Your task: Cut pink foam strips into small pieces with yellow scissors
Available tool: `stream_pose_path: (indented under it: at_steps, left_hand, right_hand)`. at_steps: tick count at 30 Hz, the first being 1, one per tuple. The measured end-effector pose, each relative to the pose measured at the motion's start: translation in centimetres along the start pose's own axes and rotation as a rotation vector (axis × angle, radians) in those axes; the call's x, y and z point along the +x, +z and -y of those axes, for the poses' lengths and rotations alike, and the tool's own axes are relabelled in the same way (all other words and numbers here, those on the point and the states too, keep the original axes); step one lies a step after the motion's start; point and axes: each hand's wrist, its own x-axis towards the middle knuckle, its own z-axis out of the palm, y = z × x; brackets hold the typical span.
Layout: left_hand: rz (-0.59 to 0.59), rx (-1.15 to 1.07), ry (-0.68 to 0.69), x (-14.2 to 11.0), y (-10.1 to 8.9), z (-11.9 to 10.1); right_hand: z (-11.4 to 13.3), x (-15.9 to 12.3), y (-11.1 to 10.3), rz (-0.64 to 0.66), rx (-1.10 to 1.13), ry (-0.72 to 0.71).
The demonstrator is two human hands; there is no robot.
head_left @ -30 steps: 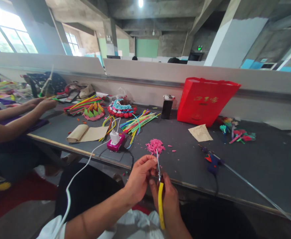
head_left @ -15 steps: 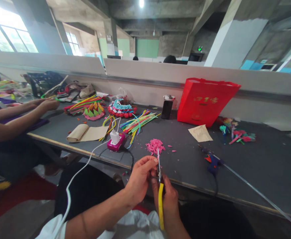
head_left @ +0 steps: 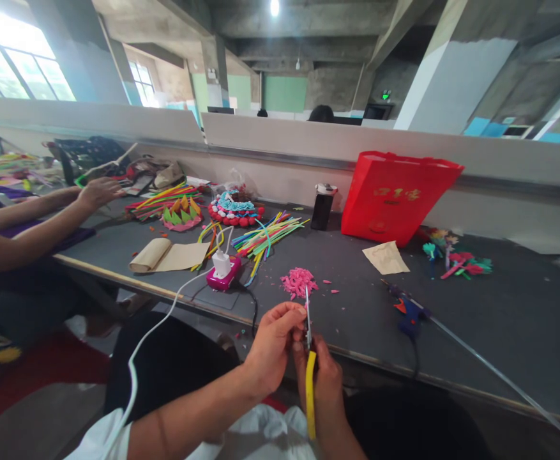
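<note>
As scissors (head_left: pixel 311 377) point forward, red bag (head_left: pixel 404 214), lettering (head_left: pixel 397 191) blurred

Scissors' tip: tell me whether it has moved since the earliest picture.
Yes, slightly: the scissors' tip has shifted to the right, judged against the pink pile.

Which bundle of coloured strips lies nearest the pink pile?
The mixed bundle with pale green strips, right of the white plug; the other bundles lie farther left.

Left hand (head_left: pixel 272 348): contents of your pinch unclear
Scissors (head_left: pixel 310 377): partly hidden by your right hand (head_left: pixel 326 374)
Co-worker (head_left: pixel 35 233): cut off, left edge
</note>
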Motion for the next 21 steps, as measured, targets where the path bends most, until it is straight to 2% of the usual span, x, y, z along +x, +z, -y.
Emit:
stream_pose_path:
  at_steps: [5,12,21]
  left_hand:
    - [0.003,0.046,0.011,0.0,0.0,-0.1]
    - [0.048,0.388,0.164,0.6,-0.9,-2.2]
    - [0.014,0.238,0.136,0.4,-1.4,-1.3]
  right_hand:
    - [0.0,0.1,0.2,-0.032,-0.004,-0.007]
    - [0.5,0.2,-0.7,0.041,0.013,-0.032]
    - [0.4,0.0,-0.6,0.075,-0.108,-0.026]
